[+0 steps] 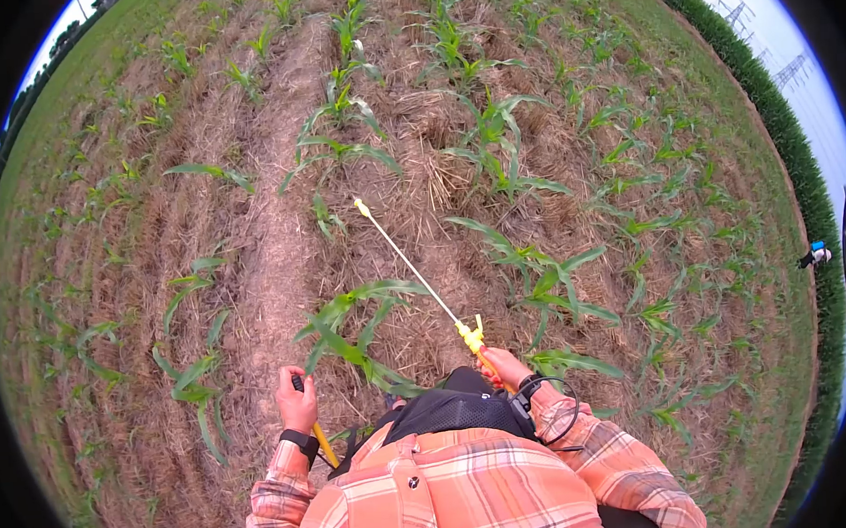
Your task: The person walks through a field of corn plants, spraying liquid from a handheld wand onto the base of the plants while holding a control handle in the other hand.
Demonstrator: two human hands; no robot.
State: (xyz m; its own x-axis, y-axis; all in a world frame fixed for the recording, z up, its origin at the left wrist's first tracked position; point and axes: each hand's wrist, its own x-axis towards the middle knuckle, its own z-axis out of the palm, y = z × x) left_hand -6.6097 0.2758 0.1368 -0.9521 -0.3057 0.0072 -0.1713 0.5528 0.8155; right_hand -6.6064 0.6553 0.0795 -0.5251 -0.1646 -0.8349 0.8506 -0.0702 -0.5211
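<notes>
My left hand (295,407) is closed around the black grip (298,383) of a yellow lever (327,447), which looks like a sprayer's pump handle. The lever's lower end is hidden beside my body. In my right hand (509,368) is a spray wand (409,265), held by its orange handle. Its yellow valve (470,335) sits just ahead of my fingers. The thin white tube slants forward and left to a yellow nozzle (361,207) above the soil. A corn plant (356,347) grows between my hands, left of the wand.
Rows of young corn (493,138) stretch ahead through straw-covered soil (283,195). More plants (547,287) stand close on the right. Far right, a person (816,254) is by a tall green crop edge (811,176), with pylons (792,70) beyond. A black cable (572,399) loops at my right wrist.
</notes>
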